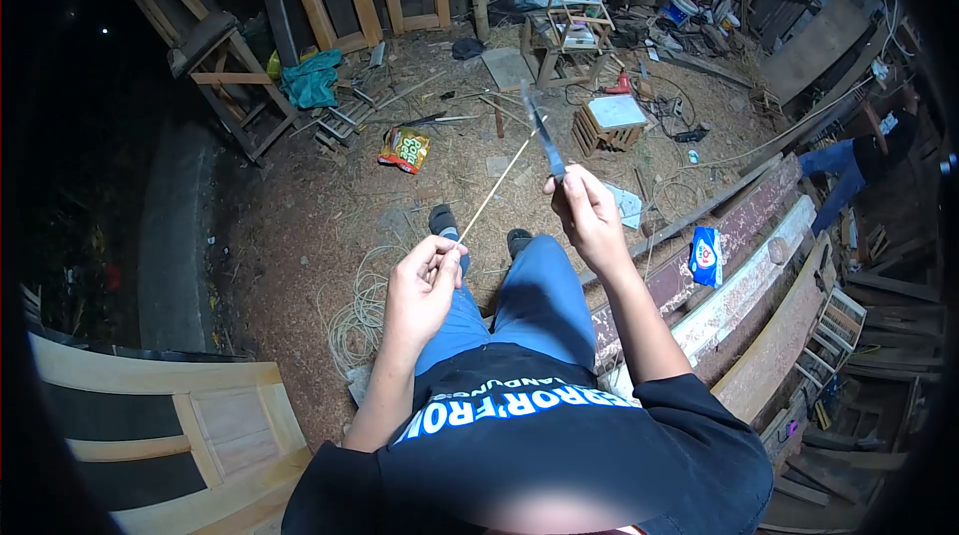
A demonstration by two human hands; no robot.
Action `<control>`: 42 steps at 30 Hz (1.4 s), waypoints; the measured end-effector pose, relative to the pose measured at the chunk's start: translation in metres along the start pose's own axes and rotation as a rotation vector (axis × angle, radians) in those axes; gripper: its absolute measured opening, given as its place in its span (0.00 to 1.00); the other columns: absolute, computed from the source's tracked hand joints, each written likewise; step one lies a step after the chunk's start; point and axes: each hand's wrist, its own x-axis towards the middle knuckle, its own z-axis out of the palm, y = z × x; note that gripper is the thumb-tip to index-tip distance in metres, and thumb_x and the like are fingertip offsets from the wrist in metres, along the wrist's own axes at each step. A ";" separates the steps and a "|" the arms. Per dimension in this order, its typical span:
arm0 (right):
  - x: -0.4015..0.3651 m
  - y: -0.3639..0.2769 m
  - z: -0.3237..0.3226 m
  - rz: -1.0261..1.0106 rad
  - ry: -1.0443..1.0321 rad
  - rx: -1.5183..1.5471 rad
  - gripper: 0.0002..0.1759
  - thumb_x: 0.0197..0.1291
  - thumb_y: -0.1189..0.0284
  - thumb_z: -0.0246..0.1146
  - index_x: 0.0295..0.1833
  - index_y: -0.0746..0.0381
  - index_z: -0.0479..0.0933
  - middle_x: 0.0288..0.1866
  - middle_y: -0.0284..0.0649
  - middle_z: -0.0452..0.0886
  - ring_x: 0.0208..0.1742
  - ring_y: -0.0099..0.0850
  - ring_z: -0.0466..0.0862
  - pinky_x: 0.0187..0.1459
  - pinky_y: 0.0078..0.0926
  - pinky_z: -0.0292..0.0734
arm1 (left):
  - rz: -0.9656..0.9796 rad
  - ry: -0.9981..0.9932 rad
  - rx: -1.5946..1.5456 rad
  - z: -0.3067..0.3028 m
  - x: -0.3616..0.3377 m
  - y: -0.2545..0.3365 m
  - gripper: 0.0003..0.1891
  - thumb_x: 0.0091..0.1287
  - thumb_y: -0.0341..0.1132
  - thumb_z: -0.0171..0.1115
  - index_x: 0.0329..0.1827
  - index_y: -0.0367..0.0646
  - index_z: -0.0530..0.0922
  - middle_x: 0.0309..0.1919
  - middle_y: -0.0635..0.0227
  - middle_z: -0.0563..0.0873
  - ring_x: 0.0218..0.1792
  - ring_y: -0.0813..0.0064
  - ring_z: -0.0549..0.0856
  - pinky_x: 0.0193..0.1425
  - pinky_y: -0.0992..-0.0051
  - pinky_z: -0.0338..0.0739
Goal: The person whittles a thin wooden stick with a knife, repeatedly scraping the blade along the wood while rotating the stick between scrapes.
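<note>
A thin pale strip rises up and to the right from my left hand, whose fingers pinch its lower end. My right hand is closed on the lower end of a knife-like blade, which points up and slightly left. The strip's upper end lies close to the blade in view; whether they touch I cannot tell. Both hands are held above my legs, apart from each other.
Coiled strips lie on the ground at left. A snack packet is ahead, with a wooden crate beyond my right hand. A blue packet rests on planks at right. Another person is at far right.
</note>
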 end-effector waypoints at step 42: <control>0.005 0.002 -0.035 -0.015 0.236 -0.412 0.19 0.85 0.62 0.53 0.40 0.60 0.80 0.29 0.28 0.80 0.25 0.18 0.75 0.29 0.23 0.70 | 0.100 0.018 0.184 0.006 -0.004 0.025 0.05 0.80 0.24 0.59 0.45 0.34 0.83 0.26 0.75 0.81 0.28 0.89 0.78 0.32 0.83 0.69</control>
